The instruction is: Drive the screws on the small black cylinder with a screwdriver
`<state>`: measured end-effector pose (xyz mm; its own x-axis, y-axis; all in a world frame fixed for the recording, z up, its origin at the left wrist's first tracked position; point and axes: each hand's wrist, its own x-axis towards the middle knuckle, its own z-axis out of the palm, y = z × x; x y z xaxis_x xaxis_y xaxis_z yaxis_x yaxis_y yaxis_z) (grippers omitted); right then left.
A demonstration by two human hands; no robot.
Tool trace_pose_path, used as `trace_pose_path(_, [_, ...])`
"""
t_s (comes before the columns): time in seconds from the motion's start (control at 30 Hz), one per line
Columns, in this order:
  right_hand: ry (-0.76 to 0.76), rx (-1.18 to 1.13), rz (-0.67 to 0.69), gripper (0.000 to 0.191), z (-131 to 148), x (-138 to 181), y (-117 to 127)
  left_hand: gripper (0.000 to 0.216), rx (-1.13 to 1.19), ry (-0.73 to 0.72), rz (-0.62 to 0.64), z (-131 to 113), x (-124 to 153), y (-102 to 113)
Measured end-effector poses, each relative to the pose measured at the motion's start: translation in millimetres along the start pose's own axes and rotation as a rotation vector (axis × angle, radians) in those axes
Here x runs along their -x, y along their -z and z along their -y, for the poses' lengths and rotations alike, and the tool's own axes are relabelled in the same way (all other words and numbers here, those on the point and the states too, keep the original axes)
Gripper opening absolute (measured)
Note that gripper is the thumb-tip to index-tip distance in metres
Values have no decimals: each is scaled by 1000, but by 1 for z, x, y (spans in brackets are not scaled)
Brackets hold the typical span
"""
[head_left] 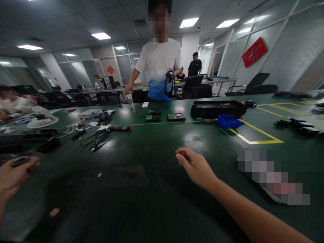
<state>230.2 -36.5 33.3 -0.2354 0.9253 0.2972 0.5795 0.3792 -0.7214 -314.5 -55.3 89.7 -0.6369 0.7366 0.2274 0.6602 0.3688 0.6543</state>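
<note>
Green desk (pixel 152 162): right hand (pixel 196 167) pinches a thin tool (pixel 172 159), left hand (pixel 12 175) grips a dark part (pixel 19 161); boards (pixel 153 115) w/ nothing touching them.

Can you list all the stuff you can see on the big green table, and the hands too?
table: one, dark green, fills the view
yellow tape lines: a marked box, right side
blue bin: one, beside the yellow lines
black tray: one, long, behind the bin
circuit boards: two, green and dark, far middle
black cables: one bundle, left of middle
water bottle: one, clear, far edge
person in white and blue shirt: one, standing across the table
left hand: closed round a small dark object
right hand: pinching a thin tool above the table
</note>
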Motion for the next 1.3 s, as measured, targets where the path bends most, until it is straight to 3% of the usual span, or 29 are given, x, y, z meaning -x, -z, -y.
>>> trace_pose_path(0.1, [10, -8, 2, 25, 0, 1, 0, 37, 254, 121, 99, -22, -1, -31])
trace_pose_path(0.2, [17, -6, -4, 25, -1, 1, 0, 23, 242, -73, 275, -65, 30, -66])
trace_pose_path(0.3, [7, -10, -21, 26, -3, 1, 0, 27, 210, -213, 365, -117, 78, -100])
trace_pose_path(0.4, [3, -15, -26, 27, -4, 0, -1, 26, 206, -390, 605, -164, 127, -131])
trace_pose_path(0.57, [8, -7, -22, 22, -2, 0, 1, 17, 345, -530, 859, -210, 188, -179])
trace_pose_path(0.7, [15, -20, -24, 20, 1, 1, 3, 16, 345, -668, 813, -209, 213, -206])
trace_pose_path(0.83, [-11, -132, -84, 23, 0, 2, 4, 21, 288, -760, 792, -193, 214, -220])
trace_pose_path(1.07, [-95, -597, -316, 26, -12, -6, 2, 26, 427, -660, 779, -184, 203, -230])
trace_pose_path(1.3, [-160, -587, -223, 32, -14, -8, -2, 25, 424, -679, 811, -188, 206, -223])
